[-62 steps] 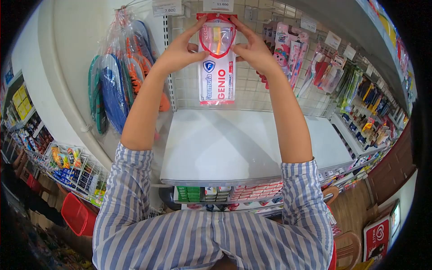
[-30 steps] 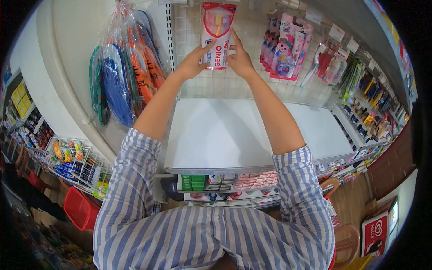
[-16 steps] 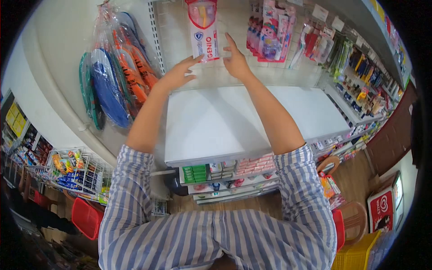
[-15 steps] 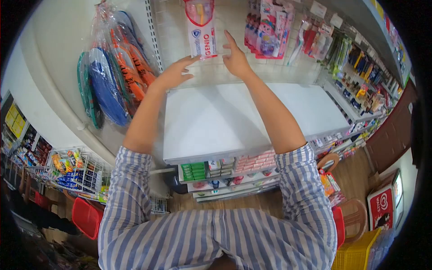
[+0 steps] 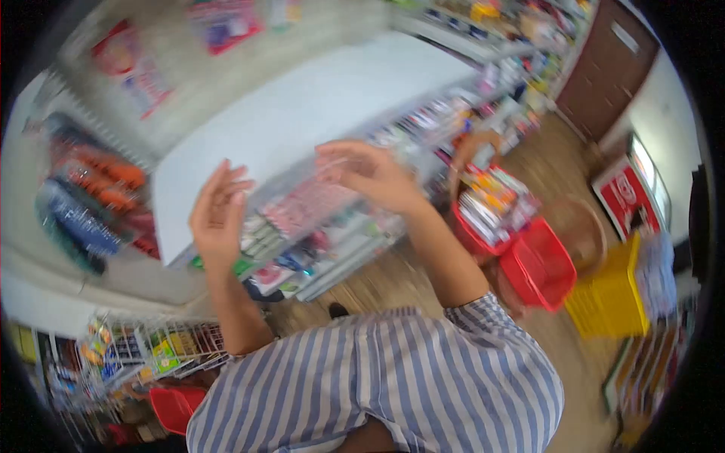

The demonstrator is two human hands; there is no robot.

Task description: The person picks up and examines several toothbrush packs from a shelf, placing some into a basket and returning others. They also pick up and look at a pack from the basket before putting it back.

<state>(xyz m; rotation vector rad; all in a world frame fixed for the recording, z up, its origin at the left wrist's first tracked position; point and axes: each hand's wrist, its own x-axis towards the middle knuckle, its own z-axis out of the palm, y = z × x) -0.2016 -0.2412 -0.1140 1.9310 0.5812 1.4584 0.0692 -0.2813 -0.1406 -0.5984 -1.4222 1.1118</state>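
Observation:
My left hand (image 5: 217,215) is raised in front of the white shelf top (image 5: 302,113), its fingers loosely curled and apart with nothing in them. To its right my right hand (image 5: 370,174) hangs over the shelf's front edge, fingers stretched forward and thumb apart, also holding nothing. Both hands are a little blurred. Below them, on a lower shelf, are rows of pink packs (image 5: 310,208) and some green boxes (image 5: 242,266). A hanging toothbrush pack (image 5: 143,79) is on the wall at the upper left, with a pink and purple pack (image 5: 223,23) beside it.
On the right stand a red basket filled with colourful packs (image 5: 495,200), another red basket (image 5: 538,264), a brown chair (image 5: 578,234) and a yellow crate (image 5: 604,294). Bagged orange and blue items (image 5: 94,196) hang at the left. A wire rack (image 5: 166,343) holds goods at the lower left.
My view has turned right and down. Both hands have drawn back from the hanging toothbrush pack, which stays on the wall. The red baskets on the right now show more fully.

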